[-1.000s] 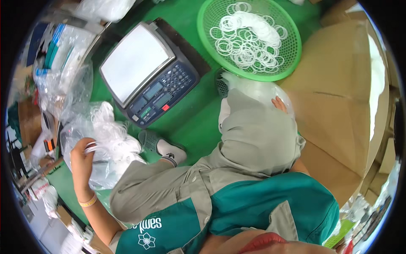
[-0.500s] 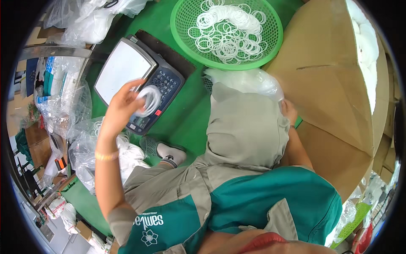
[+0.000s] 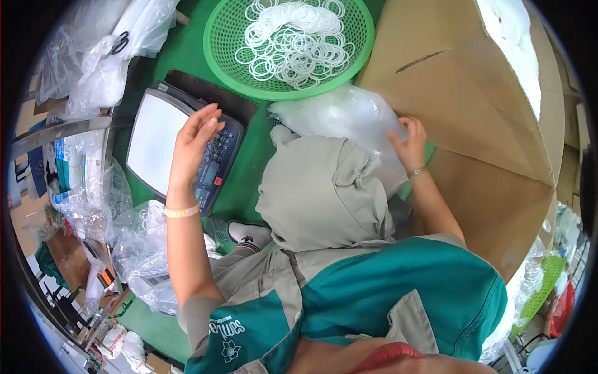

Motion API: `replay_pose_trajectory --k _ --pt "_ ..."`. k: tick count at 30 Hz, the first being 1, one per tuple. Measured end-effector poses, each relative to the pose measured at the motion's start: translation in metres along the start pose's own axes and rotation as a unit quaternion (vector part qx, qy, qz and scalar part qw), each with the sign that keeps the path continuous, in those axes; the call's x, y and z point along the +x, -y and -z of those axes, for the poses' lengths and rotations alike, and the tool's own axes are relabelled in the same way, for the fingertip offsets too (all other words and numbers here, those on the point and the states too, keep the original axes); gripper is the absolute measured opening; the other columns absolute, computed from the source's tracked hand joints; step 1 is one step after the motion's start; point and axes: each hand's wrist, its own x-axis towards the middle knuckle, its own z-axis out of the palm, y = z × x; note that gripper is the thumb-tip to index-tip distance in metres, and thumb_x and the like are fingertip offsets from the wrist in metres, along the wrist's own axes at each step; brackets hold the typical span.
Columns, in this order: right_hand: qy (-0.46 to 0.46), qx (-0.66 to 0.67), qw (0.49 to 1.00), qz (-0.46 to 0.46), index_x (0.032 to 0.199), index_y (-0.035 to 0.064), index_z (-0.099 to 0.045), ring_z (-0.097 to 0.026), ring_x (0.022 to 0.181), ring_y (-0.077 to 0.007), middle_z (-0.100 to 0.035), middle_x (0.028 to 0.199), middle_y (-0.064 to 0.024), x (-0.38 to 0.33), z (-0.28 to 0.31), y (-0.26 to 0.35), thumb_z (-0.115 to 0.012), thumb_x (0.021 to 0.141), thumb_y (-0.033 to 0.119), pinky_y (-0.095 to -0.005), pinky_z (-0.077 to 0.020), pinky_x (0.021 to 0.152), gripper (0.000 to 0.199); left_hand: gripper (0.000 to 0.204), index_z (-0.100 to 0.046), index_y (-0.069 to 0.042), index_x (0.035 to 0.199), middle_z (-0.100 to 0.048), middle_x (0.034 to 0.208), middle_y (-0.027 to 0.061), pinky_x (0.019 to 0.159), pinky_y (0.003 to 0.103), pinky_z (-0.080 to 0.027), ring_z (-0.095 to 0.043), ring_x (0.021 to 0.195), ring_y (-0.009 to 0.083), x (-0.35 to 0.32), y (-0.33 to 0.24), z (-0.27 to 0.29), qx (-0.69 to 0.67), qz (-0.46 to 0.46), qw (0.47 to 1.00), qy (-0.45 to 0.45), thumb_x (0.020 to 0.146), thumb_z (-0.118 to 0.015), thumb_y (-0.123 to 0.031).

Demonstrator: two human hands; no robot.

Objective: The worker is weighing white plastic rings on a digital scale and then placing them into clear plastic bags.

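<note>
The clear plastic bag (image 3: 346,111) lies just left of the right hand (image 3: 412,144), stretched slantwise from upper left to lower right along the far side of the raised grey knee (image 3: 311,187). That hand is much the nearer, its thumb turned in against the bag's right edge and its fingers bent and parted from the thumb; whether a fold of film is pinched there is hard to tell. The left hand (image 3: 196,132) hangs above the weighing scale (image 3: 159,143), fingers loosely curled, thumb a little apart, nothing showing between them. From it the bag lies to the right, past a strip of green floor (image 3: 248,163). The green basket (image 3: 289,95) of white rings (image 3: 299,47) crowds the bag's far edge, and the cardboard box (image 3: 461,93) walls off the right side, so the wider room is toward the scale.
</note>
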Motion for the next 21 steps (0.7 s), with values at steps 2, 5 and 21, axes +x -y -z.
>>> replay_pose_trajectory --k 2,5,21 --pt "0.019 -0.067 0.998 0.009 0.092 0.0089 -0.048 -0.046 0.096 -0.0257 -0.05 0.1 -0.0069 -0.002 -0.011 0.018 -0.07 0.064 0.031 -0.0372 -0.0332 0.082 0.042 0.032 -0.048 -0.001 0.115 -0.055 0.108 0.0092 0.079 0.023 -0.041 -0.055 0.09 0.0135 -0.006 0.012 0.006 -0.015 0.001 1.0 -0.015 0.086 -0.049 -0.014" --pt "0.039 -0.041 0.998 -0.034 0.084 0.0082 -0.051 -0.049 0.086 -0.0254 -0.054 0.089 -0.0067 0.011 -0.034 0.001 -0.064 0.071 0.024 -0.0346 -0.0367 0.077 0.025 0.031 -0.049 -0.002 0.115 -0.057 0.105 0.0066 0.077 0.022 -0.041 -0.055 0.086 0.0102 -0.011 0.025 0.01 -0.042 0.014 0.998 -0.034 0.087 -0.048 -0.016" --pt "-0.13 0.48 0.867 0.027 0.092 0.0028 -0.049 -0.049 0.077 -0.0085 -0.056 0.087 -0.0036 0.087 0.118 0.101 -0.043 0.088 0.01 -0.0205 -0.0402 0.069 0.01 0.05 -0.034 -0.003 0.127 -0.039 0.126 0.0146 0.094 0.031 -0.034 -0.041 0.114 0.0227 -0.021 0.001 -0.032 -0.065 -0.093 0.989 0.091 0.082 -0.054 -0.009"
